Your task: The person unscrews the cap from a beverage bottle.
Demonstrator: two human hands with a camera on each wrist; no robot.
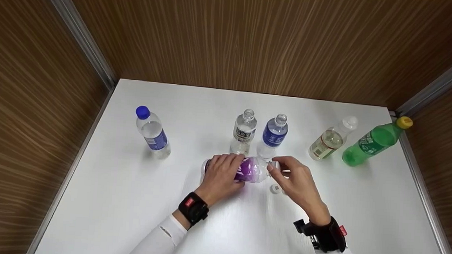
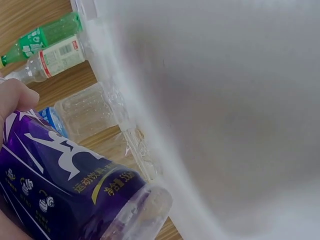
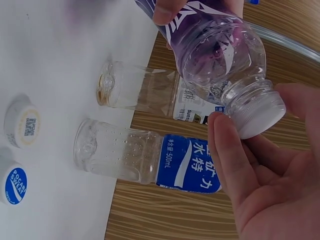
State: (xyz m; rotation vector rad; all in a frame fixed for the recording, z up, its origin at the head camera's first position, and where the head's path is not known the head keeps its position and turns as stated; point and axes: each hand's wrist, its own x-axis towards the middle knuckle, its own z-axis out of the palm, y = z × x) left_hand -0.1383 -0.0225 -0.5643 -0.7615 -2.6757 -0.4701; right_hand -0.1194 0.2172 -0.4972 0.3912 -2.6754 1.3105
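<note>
Steady the purple bottle (image 2: 75,185), nearest in the left wrist view, sideways over the middle of the table (image 1: 100,198), with the left hand (image 1: 222,175) curled round it; avoid squashing. At three o'clock, turn the white cap (image 3: 263,117) squarely, pinched in the right hand (image 1: 298,183). Mind uncapped bottles (image 1: 243,134) at twelve and one, loose caps (image 3: 22,125) at four.

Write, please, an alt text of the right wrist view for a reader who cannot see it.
The right hand pinches the white cap on a purple-labelled bottle, which the left hand holds. Beyond, a blue-labelled bottle and a white-labelled bottle stand on a white table, where a QR-marked cap and a blue-printed cap lie loose.
</note>
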